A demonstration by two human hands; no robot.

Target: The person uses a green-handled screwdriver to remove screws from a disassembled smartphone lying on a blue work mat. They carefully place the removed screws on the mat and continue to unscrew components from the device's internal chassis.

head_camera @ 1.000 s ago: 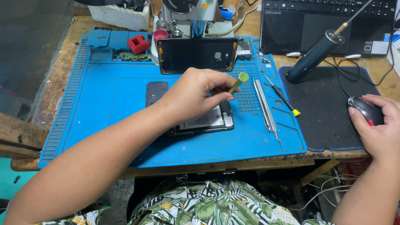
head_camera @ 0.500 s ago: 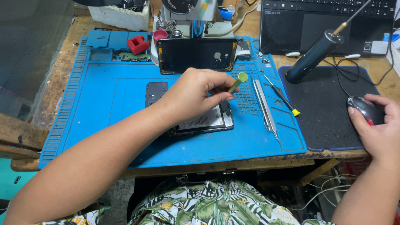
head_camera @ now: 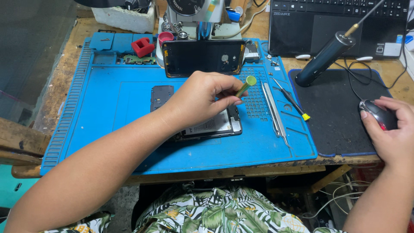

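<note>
My left hand [head_camera: 199,100] is closed around a green-handled screwdriver [head_camera: 246,86], its tip pointing down at an opened phone [head_camera: 213,126] that lies flat on the blue work mat [head_camera: 108,125]. Part of the phone is hidden under the hand. My right hand [head_camera: 390,129] rests on a dark computer mouse [head_camera: 379,114] on the black mouse pad [head_camera: 336,112] at the right. A second phone [head_camera: 203,57] with its back facing me stands upright at the far side of the mat.
A small black cover plate [head_camera: 161,96] lies left of the hand. Tweezers [head_camera: 275,113] and a yellow-tipped tool [head_camera: 294,102] lie on the mat's right side. A dark cylindrical tool [head_camera: 324,58] with a cable leans near a laptop [head_camera: 340,23]. A red block [head_camera: 142,46] sits at the back.
</note>
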